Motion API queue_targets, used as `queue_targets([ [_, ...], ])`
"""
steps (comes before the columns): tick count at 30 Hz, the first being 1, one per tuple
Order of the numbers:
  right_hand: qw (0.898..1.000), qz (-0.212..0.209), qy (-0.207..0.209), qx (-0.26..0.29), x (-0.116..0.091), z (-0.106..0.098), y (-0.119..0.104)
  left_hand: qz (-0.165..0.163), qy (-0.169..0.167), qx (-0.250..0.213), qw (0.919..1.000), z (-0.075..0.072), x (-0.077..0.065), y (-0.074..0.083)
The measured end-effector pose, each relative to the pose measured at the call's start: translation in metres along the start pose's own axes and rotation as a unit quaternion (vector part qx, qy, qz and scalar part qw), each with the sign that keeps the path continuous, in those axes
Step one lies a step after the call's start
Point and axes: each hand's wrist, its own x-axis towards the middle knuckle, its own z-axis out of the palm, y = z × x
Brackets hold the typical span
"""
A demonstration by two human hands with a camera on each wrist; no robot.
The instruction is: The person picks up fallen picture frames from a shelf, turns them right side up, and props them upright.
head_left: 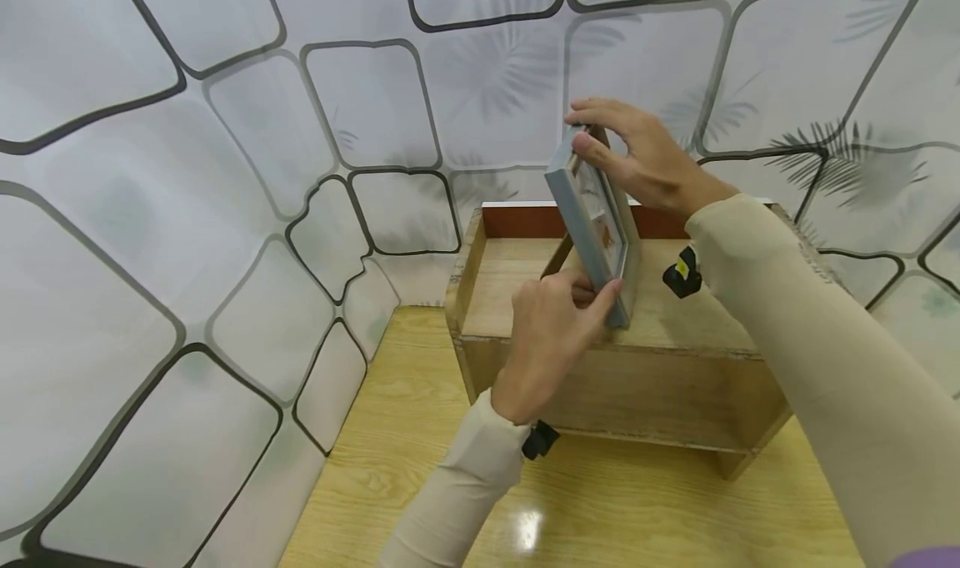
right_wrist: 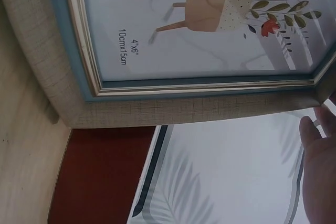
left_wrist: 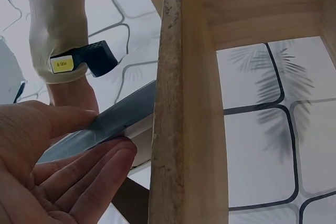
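A picture frame [head_left: 581, 218] with a blue-grey edge stands tilted on the top board of a small wooden shelf [head_left: 705, 301]. My right hand [head_left: 645, 155] grips its upper corner, thumb on the near side. Low down, my left hand [head_left: 551, 334] pinches the frame's bottom edge; the left wrist view shows thumb above and fingers below the blue-grey edge [left_wrist: 115, 114]. In the right wrist view, the frame's front has a beige woven border [right_wrist: 157, 114] around a printed picture [right_wrist: 210, 3] of a footed pot with flowers. A dark brown support leg [head_left: 557, 255] shows behind the frame.
The shelf has raised side boards [head_left: 468, 259] and a reddish-brown back strip [head_left: 521, 220]. It stands on a yellow wood-grain surface [head_left: 420, 485], close to walls covered in patterned sheeting [head_left: 495, 92]. A purple item [head_left: 926, 558] peeks in at the lower right.
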Motion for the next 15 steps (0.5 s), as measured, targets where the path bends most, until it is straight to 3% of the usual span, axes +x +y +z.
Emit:
queue_targets([
  [7, 1.000, 0.010, 0.006, 0.004, 0.000, -0.004, -0.001, -0.007, -0.012, -0.006, 0.9999, -0.003, 0.001, -0.002],
  [15, 0.998, 0.059, 0.014, 0.029, 0.000, -0.008, -0.002, -0.023, -0.031, -0.019, 0.9991, -0.011, 0.002, -0.004],
])
